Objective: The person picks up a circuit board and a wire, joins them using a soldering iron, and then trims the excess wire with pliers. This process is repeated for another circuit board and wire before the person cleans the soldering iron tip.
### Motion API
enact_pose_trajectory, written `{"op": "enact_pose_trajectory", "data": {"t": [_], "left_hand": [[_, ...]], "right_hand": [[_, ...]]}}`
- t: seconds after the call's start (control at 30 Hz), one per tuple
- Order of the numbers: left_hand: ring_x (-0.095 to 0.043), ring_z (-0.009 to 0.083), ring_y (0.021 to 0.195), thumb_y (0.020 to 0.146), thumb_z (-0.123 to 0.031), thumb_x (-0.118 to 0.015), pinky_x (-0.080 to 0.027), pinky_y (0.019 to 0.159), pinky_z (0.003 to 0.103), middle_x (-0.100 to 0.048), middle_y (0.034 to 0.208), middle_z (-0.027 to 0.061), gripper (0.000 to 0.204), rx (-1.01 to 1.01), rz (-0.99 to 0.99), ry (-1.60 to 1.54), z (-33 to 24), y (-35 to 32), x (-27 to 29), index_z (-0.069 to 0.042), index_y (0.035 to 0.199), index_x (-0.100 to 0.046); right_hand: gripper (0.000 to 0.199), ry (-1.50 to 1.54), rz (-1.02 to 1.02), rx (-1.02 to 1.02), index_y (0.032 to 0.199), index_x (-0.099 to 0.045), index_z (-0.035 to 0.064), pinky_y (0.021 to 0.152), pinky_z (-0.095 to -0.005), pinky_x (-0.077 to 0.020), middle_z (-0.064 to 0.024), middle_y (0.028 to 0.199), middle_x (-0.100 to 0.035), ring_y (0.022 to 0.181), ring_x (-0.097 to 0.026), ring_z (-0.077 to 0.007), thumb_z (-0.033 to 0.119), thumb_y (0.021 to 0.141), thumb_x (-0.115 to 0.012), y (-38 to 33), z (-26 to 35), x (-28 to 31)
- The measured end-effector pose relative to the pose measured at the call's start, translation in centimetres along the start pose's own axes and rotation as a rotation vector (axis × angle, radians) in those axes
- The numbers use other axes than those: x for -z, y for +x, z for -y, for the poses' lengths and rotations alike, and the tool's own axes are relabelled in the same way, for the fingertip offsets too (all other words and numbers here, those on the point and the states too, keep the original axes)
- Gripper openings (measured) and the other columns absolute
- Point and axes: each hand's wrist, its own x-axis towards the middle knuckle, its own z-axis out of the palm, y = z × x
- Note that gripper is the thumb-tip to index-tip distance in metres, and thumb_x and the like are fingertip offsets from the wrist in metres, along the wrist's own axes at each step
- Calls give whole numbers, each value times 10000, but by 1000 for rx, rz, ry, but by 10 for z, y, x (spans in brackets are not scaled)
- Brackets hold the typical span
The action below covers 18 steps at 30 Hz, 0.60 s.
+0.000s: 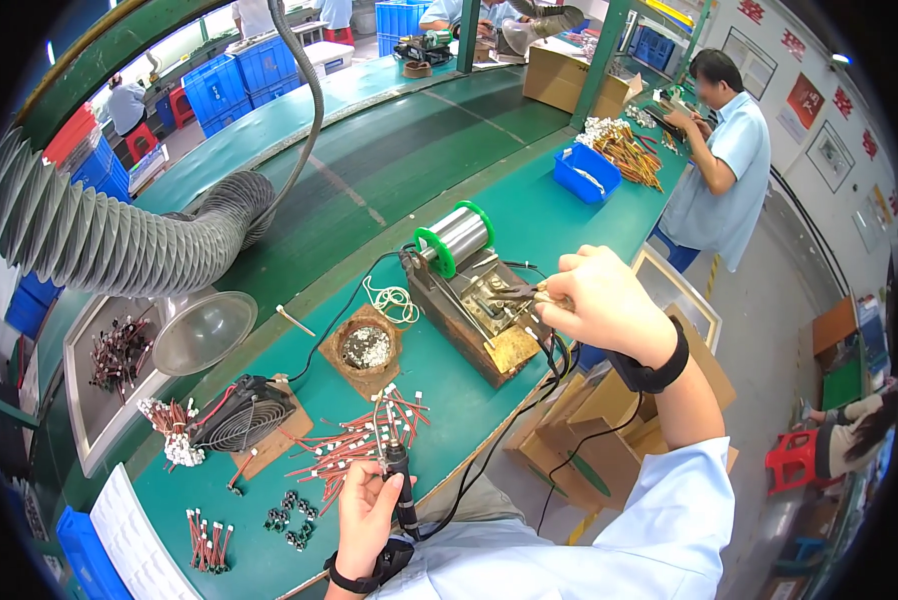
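My left hand (365, 515), wearing a black wrist strap, is closed round the black handle of a soldering iron (399, 478), whose metal tip points up and away over loose red wires with white connectors (339, 452). Farther right, my right hand (604, 300), also strapped, is closed over the soldering stand (449, 325). From its fingers a dark, narrow-jawed tool that looks like pliers (514, 293) reaches over the stand's metal fixture; its handles are hidden. A green-flanged solder spool (459, 238) sits on the stand's far end.
A wooden holder (367, 347) with grey-white residue stands left of the stand, near a small black fan (249, 422). Small dark components (291, 520) and wire bundles (209, 542) lie near left. A grey extraction hose (109, 220) hangs left. Cables run off the bench edge; a co-worker (724, 160) works beyond.
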Motion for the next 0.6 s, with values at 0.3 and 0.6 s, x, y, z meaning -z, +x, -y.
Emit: {"op": "enact_pose_trajectory", "data": {"t": [0.3,0.6], "left_hand": [[-633,172,893,900,36,-544,-504,786,282,-604,1008,103,168,2,14,-10,-5,-5,2,-23,999,-422],[-632,164,896,903,28,-545,-504,785,282,-612,1006,102,149,-16,17,-44,-7,-4,7,-19,989,-433]], "right_hand": [[184,-289,41,1,544,-623,68,642,-393,-422,-111,564,-534,621,-548,-297,202,662,-578,20,22,-16],[192,-206,165,-40,546,-596,37,568,-394,-438,-135,543,-522,589,-561,-308,189,662,-574,16,24,-21]]}}
